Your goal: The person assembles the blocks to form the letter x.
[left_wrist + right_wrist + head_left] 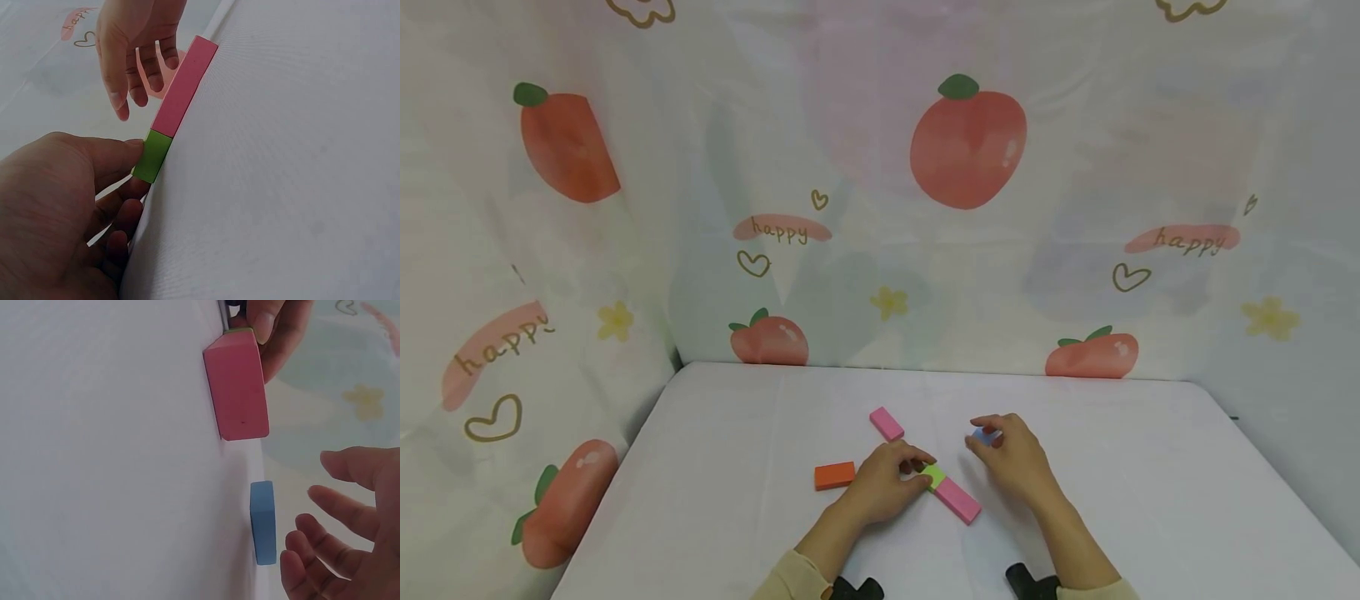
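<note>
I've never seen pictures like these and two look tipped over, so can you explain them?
There's no robot here, just a person's left hand and right hand. The widest picture comes from a camera on the person's head. The other two come from wrist cameras, so the white table looks tipped. On it are an orange block, a blue block, a green block, a far pink block and a near pink block. The left hand pinches the green block, which touches the near pink block. The right hand is open beside the blue block, not holding it.
</note>
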Motion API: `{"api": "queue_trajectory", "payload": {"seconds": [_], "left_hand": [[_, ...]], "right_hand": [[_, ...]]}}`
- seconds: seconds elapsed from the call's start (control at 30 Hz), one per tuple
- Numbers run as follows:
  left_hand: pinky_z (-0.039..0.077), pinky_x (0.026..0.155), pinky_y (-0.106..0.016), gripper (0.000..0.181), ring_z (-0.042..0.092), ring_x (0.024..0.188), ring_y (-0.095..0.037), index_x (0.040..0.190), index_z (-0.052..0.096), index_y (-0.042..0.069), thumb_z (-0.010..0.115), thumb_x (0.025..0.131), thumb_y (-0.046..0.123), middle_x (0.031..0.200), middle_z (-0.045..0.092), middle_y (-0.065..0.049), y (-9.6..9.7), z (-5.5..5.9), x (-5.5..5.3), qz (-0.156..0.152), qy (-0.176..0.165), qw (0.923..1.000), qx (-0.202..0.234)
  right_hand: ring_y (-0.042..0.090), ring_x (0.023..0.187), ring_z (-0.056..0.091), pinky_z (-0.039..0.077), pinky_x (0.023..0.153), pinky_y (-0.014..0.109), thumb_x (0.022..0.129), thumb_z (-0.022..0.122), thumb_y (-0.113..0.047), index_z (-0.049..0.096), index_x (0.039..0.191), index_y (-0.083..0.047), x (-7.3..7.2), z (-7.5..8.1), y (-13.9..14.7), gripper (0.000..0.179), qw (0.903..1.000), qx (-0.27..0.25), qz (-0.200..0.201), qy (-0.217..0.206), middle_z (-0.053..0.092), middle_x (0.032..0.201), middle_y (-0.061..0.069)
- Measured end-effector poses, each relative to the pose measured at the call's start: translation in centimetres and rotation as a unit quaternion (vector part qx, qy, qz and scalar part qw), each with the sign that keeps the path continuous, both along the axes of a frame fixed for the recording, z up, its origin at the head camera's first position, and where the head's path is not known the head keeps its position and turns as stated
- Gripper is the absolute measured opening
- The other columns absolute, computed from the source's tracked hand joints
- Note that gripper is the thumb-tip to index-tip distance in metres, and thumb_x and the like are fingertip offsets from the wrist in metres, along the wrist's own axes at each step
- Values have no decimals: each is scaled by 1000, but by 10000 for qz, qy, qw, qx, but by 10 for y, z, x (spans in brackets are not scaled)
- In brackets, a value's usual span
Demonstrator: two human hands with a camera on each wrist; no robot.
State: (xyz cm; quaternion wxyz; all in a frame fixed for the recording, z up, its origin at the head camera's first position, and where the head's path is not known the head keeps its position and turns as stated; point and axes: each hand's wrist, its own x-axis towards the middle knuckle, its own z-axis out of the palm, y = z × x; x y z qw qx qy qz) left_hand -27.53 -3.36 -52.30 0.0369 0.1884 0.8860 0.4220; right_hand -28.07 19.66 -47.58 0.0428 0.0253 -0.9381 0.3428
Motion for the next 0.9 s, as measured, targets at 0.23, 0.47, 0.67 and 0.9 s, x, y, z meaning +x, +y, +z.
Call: {"api": "queue_trajectory", "payload": {"seconds": [0.23,0.47,0.67,0.9], "left_hand": [[47,83,-24,23,54,93,-1,117,76,30,76,95,27,99,65,19,0,-1,-1,2,-27,10000,9],[47,84,-24,23,55,93,0,117,76,29,75,94,26,98,65,19,0,0,-1,-23,27,10000,18],[48,85,-24,22,56,93,-1,116,77,25,76,94,24,99,67,15,0,2,1,-73,101,9999,98],[48,86,-26,22,55,94,-1,117,77,28,75,95,25,99,66,18,0,2,1,-25,-28,10000,34]], "right_hand": [[26,102,59,47,76,30,96,71,-26,69,130,-10,-7,-3,4,38,9998,-55,-157,-97,62,119,14],[32,111,58,48,86,39,97,69,-23,66,134,-7,-11,-8,10,40,9996,-95,-250,-45,59,128,18],[40,119,58,50,94,53,97,69,-23,62,141,-7,-12,-13,14,48,9995,-108,-285,-35,52,140,24],[41,123,55,49,97,56,98,69,-22,59,145,-7,-13,-20,15,50,9996,-128,-216,-102,48,146,25]]}}
